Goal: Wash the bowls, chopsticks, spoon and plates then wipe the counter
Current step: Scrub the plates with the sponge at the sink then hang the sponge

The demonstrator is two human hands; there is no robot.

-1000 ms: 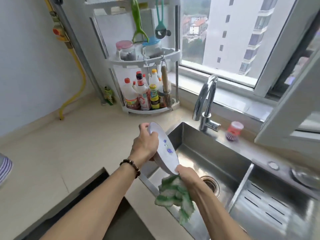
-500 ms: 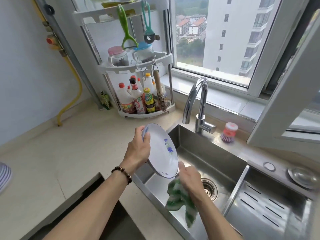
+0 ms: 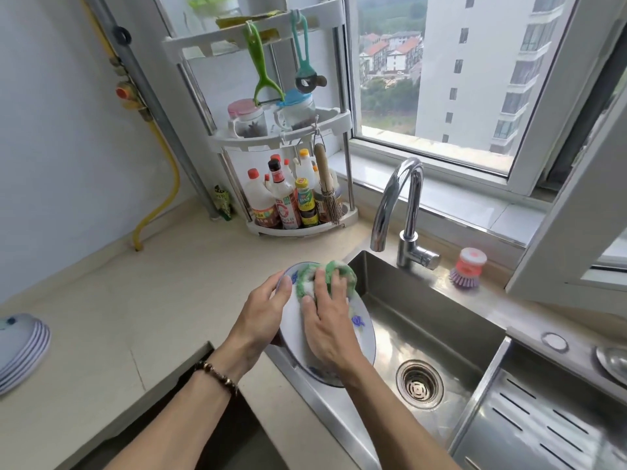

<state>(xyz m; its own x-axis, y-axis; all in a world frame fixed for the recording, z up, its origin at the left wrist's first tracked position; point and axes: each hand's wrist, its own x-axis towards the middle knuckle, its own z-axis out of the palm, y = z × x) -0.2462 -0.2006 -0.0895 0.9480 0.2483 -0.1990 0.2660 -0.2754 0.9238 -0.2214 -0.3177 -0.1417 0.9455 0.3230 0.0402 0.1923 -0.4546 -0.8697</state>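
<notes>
- Head camera looks down on a person scrubbing a white plate [image 3: 361,329] with a blue flower print, held tilted over the left edge of a stainless steel sink [image 3: 437,320].
- Left hand [image 3: 263,315] grips the plate's left rim, thumb curled over the edge and fingers behind it; a beaded bracelet [image 3: 217,376] circles that wrist.
- Right hand [image 3: 327,329] presses a green-and-white dishcloth [image 3: 334,271] against the plate's upper face, fingers spread over the cloth and bent around it.
- Dishcloth bunches at the plate's top edge, covering part of the rim.
- Below the plate, the sink's drain strainer [image 3: 419,385] sits in the basin floor; a slotted steel drain panel [image 3: 546,425] lies to the right.
- Chrome faucet [image 3: 403,212] arches over the basin's back edge, with a pink-topped dish brush [image 3: 468,268] standing just beside it on the ledge.
- Stack of white plates [image 3: 22,351] with blue rims rests at the far left of the beige counter [image 3: 118,300], well apart from the sink.
- White corner rack [image 3: 281,140] holds sauce bottles [image 3: 283,201] below, spice jars above, and a green peeler [image 3: 263,72] hanging from the top tier.
</notes>
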